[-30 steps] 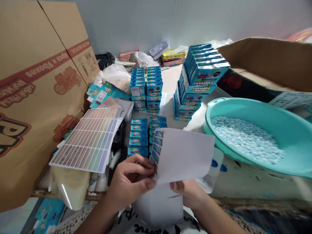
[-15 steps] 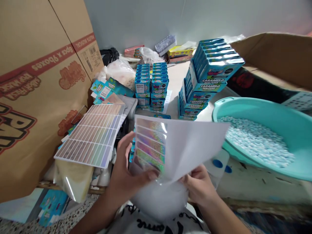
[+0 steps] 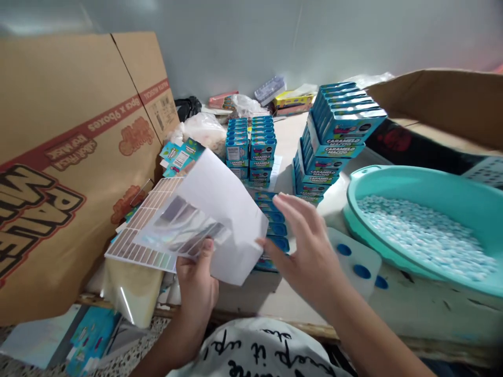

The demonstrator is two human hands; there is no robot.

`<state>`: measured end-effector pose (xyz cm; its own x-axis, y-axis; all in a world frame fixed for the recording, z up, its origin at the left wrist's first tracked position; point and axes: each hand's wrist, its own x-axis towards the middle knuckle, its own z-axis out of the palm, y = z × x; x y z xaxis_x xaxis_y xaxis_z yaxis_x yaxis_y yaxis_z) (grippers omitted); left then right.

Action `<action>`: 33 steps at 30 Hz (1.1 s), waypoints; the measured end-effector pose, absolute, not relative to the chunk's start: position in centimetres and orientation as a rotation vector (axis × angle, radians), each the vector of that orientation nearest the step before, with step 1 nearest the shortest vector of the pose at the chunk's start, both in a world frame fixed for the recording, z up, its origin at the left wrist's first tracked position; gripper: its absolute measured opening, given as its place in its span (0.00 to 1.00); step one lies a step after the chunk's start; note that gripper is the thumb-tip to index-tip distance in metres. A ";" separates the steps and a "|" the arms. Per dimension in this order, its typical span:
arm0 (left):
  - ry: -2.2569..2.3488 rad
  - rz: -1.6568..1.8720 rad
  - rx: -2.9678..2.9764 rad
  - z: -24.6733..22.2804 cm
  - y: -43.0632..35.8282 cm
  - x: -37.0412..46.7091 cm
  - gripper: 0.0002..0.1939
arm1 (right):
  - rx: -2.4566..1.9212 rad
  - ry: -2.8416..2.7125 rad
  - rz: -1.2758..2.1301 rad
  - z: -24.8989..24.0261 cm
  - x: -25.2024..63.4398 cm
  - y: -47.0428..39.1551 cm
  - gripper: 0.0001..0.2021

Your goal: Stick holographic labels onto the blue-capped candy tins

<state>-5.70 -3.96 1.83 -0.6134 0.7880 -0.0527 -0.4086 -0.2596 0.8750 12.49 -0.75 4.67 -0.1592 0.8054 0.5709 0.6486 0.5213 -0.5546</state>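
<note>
Grip of the left hand (image 3: 196, 283): closed around the near edge of a white sheet (image 3: 236, 209) with a shiny strip-marked film (image 3: 184, 222), thumb on top. Grip of the right hand (image 3: 312, 254): released, fingers spread, thumb just beside the sheet's right edge; whether it touches cannot be told.

Location of sheet and film: raised at a slant over the left part of the tabletop (image 3: 251, 302), partly covering a lined label sheet (image 3: 135, 230).

Small blue boxes (image 3: 280, 244): laid flat, partly hidden by the white sheet and right hand.

Blue box stacks (image 3: 251, 152): two, side by side, behind the flat ones.

Larger blue stack (image 3: 334, 136): in tiers, to the right of those two.

Turquoise basin (image 3: 408, 180): far right, holding small pale blue and white candies (image 3: 428, 235).

Pale card (image 3: 351, 256): marked with blue ovals, near the basin, beside the right forearm.

Cardboard box (image 3: 66, 99): large, left side, with printed lettering.

Blue flat cartons (image 3: 178, 157): between cardboard box and stacks, near a clear plastic bag (image 3: 204, 128).
</note>
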 end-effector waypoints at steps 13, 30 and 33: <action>1.150 1.811 0.597 1.1 -3.6 -9.1 0.21 | -1.125 -1.243 0.783 1.8 13.8 -2.1 0.52; 1.550 1.226 1.735 5.0 -3.1 -12.3 0.18 | -1.142 -1.871 0.208 5.5 19.1 -0.8 0.08; 1.539 1.279 1.932 5.4 -3.6 -12.7 0.07 | -1.046 -1.923 0.062 5.6 19.8 -0.6 0.06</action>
